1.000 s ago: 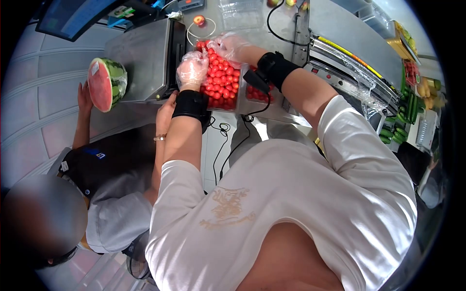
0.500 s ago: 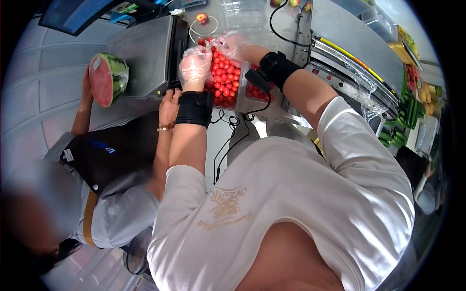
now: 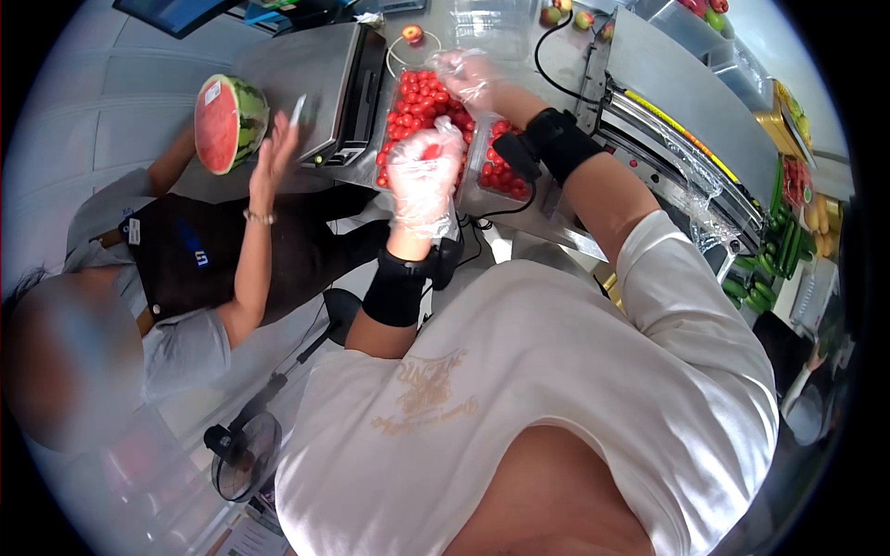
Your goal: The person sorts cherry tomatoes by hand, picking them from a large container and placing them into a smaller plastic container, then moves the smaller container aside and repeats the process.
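Both of my hands wear thin clear plastic gloves. Cherry tomatoes fill a clear box on the counter. My left hand is over the near part of this box, palm turned up and fingers curled. Red shows between its fingers, apparently cherry tomatoes. At the box's far right corner is my right hand, its fingers bent together; what they hold, if anything, is hidden. A second clear box with cherry tomatoes stands to the right, partly covered by my right wrist strap.
At left, a person holds a cut watermelon beside a metal scale, their other hand raised with a small white piece. A wrapping machine stands right. An empty clear container and a peach-like fruit lie behind.
My left hand has drawn back toward me and turned palm up, away from my right hand. The person at left has lifted a hand, and the view has shifted a little.
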Tool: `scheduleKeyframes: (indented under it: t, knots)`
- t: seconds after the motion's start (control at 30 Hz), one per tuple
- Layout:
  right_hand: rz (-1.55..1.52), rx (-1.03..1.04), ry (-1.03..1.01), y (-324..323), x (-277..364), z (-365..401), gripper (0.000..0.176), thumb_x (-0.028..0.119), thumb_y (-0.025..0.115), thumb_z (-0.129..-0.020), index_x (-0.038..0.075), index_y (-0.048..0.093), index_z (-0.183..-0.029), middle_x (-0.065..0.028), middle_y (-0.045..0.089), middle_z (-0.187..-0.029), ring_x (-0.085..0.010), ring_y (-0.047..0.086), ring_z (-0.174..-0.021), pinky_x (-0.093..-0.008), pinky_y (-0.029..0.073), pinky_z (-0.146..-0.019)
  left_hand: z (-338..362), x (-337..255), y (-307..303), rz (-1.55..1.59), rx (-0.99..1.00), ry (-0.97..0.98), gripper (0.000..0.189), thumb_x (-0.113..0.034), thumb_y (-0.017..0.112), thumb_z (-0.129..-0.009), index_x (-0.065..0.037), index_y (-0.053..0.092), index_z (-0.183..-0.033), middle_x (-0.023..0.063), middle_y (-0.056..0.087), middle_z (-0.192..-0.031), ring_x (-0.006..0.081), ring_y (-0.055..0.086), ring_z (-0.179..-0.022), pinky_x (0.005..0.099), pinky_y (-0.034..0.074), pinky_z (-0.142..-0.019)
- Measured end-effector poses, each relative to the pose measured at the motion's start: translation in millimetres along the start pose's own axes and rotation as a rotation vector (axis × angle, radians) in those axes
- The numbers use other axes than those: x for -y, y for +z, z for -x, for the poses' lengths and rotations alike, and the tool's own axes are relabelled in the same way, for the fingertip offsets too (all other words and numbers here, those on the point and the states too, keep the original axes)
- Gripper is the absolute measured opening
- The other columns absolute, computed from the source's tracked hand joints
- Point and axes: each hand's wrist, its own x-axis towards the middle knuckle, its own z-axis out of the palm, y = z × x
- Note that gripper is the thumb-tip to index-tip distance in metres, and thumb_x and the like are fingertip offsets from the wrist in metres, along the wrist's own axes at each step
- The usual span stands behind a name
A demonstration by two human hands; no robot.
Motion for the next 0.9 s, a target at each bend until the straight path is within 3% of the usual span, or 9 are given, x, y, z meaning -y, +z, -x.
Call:
scheduleKeyframes:
  t: [0.03, 0.1, 0.27, 0.33, 0.37, 0.47, 0.5, 0.73, 0.9]
  knots:
    - [-0.144, 0.051, 0.158, -15.8, 19.5, 5.9, 0.028, 0.023, 0.053, -0.096, 0.005, 0.066, -0.114, -0.0153, 0.066, -0.089, -0.0244, 0.062, -0.084, -0.0359, 0.050, -0.077, 12.0, -7.2, 1.8, 0.268, 0.007, -0.376, 0.010, 0.000, 0.069, -0.085, -0.003, 0.063, -0.079, 0.0008, 0.062, -0.072, 0.0055, 0.054, -0.061, 0.0230, 0.043, -0.055]
    - [-0.638, 0.061, 0.401, -21.3, 11.9, 12.0, 0.023, 0.018, 0.059, -0.094, 0.006, 0.067, -0.112, -0.0002, 0.060, -0.082, -0.0052, 0.052, -0.078, -0.0235, 0.045, -0.070, 22.9, -0.5, 4.4, 0.323, 0.047, -0.517, 0.014, -0.016, 0.065, -0.091, -0.007, 0.061, -0.081, -0.0002, 0.056, -0.066, 0.0063, 0.048, -0.051, 0.0220, 0.035, -0.045]
    - [-0.609, -0.260, 0.307, -65.0, 10.2, 60.2, 0.020, 0.019, 0.061, -0.092, 0.003, 0.066, -0.104, 0.0008, 0.061, -0.088, -0.0078, 0.054, -0.080, -0.0239, 0.045, -0.072, 34.5, 42.0, 15.5, 0.744, 0.193, -0.859, 0.025, -0.032, 0.061, -0.095, -0.009, 0.057, -0.085, 0.0003, 0.053, -0.071, 0.0095, 0.048, -0.052, 0.0223, 0.037, -0.043]
    - [-0.661, -0.391, -0.018, -72.7, 5.9, 86.4, 0.021, 0.019, 0.060, -0.093, 0.000, 0.065, -0.101, -0.0016, 0.063, -0.095, -0.0089, 0.056, -0.084, -0.0233, 0.045, -0.076, 39.8, 57.3, 17.2, 0.980, 0.256, -1.047, 0.025, -0.033, 0.060, -0.095, -0.010, 0.057, -0.087, 0.0003, 0.054, -0.076, 0.0093, 0.050, -0.057, 0.0227, 0.040, -0.045]
    - [-0.970, -0.398, 0.273, -79.5, 25.2, 100.1, 0.024, 0.021, 0.060, -0.094, -0.001, 0.064, -0.100, -0.0038, 0.063, -0.100, -0.0107, 0.057, -0.087, -0.0238, 0.044, -0.079, 41.1, 64.2, 17.6, 1.086, 0.324, -1.083, 0.026, -0.035, 0.059, -0.095, -0.010, 0.057, -0.089, 0.0009, 0.054, -0.081, 0.0120, 0.053, -0.063, 0.0227, 0.042, -0.047]
    - [-1.020, -0.341, 0.348, -87.4, 28.5, 138.8, 0.027, 0.023, 0.062, -0.095, 0.004, 0.063, -0.115, -0.0046, 0.066, -0.110, -0.0157, 0.060, -0.103, -0.0324, 0.042, -0.093, 47.1, 71.4, 22.5, 1.327, 0.437, -1.281, 0.026, -0.035, 0.059, -0.095, -0.010, 0.056, -0.091, 0.0020, 0.054, -0.085, 0.0158, 0.056, -0.070, 0.0240, 0.047, -0.051]
    - [-1.096, -0.411, 0.351, -85.5, 40.2, 150.4, 0.020, 0.018, 0.060, -0.095, 0.001, 0.061, -0.106, -0.0039, 0.060, -0.094, -0.0114, 0.055, -0.086, -0.0256, 0.043, -0.077, 50.3, 72.6, 26.2, 1.378, 0.459, -1.271, 0.026, -0.035, 0.056, -0.097, -0.009, 0.055, -0.092, 0.0030, 0.055, -0.087, 0.0185, 0.057, -0.074, 0.0262, 0.050, -0.056]
    - [-1.172, -0.298, 0.534, -80.5, 38.6, 200.6, 0.015, 0.014, 0.061, -0.094, 0.002, 0.062, -0.102, -0.0030, 0.061, -0.091, -0.0102, 0.058, -0.081, -0.0257, 0.046, -0.074, 62.8, 73.0, 47.2, 1.307, 0.499, -1.121, 0.032, -0.033, 0.048, -0.100, -0.002, 0.056, -0.098, 0.0099, 0.055, -0.094, 0.0212, 0.058, -0.081, 0.0279, 0.053, -0.061]
    - [-0.524, 0.119, 0.622, -78.2, 51.9, 203.5, 0.023, 0.027, 0.054, -0.096, 0.011, 0.066, -0.107, -0.0061, 0.068, -0.080, -0.0161, 0.063, -0.073, -0.0290, 0.049, -0.067, 66.4, 59.9, 56.3, 1.208, 0.381, -1.255, 0.027, -0.030, 0.052, -0.098, -0.004, 0.056, -0.104, 0.0083, 0.056, -0.087, 0.0178, 0.056, -0.072, 0.0212, 0.043, -0.046]
